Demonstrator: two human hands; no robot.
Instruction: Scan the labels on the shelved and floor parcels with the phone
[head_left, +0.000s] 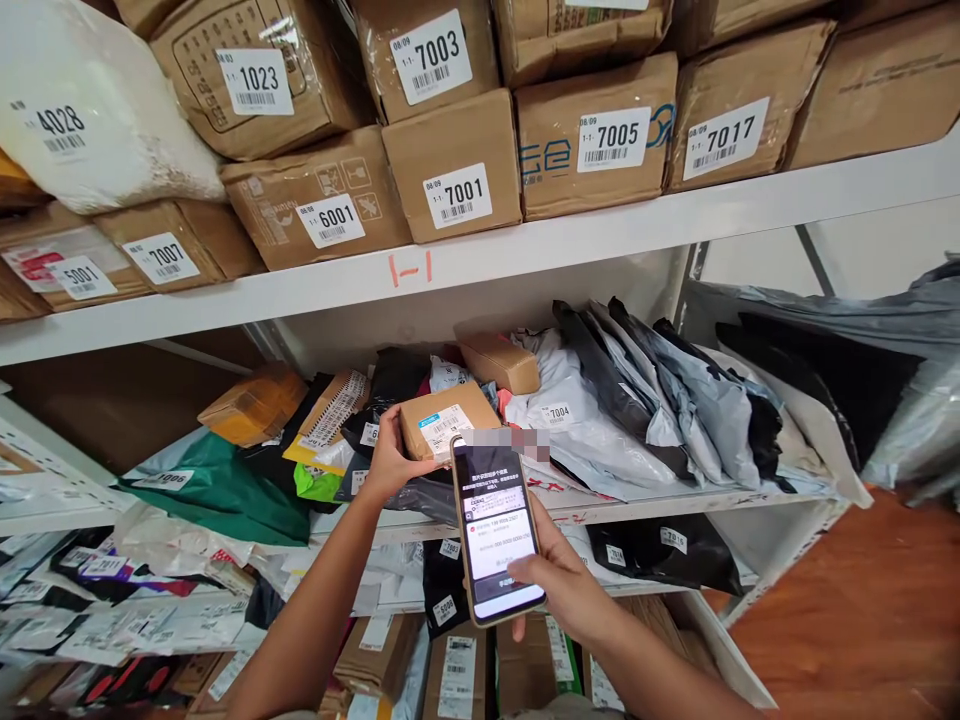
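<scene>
My left hand [396,462] grips a small brown cardboard box [420,408] by its left end, fingers along the side and thumb at the near edge. A white shipping label [444,428] with a blue corner faces up on the box. In my right hand [564,580] is a smartphone [501,545], held upright just in front of the box, its lit screen showing text. The thumb rests on the lower part of that screen. The phone overlaps the box's near right corner.
Cardboard boxes with numbered labels, such as one marked 7001 [452,170], line the upper white shelf [525,240]. Behind the held box lie plastic mailer bags, including a white one [577,430] and a green one [225,490]. Lower shelves hold more parcels. Wooden floor [870,610] shows at right.
</scene>
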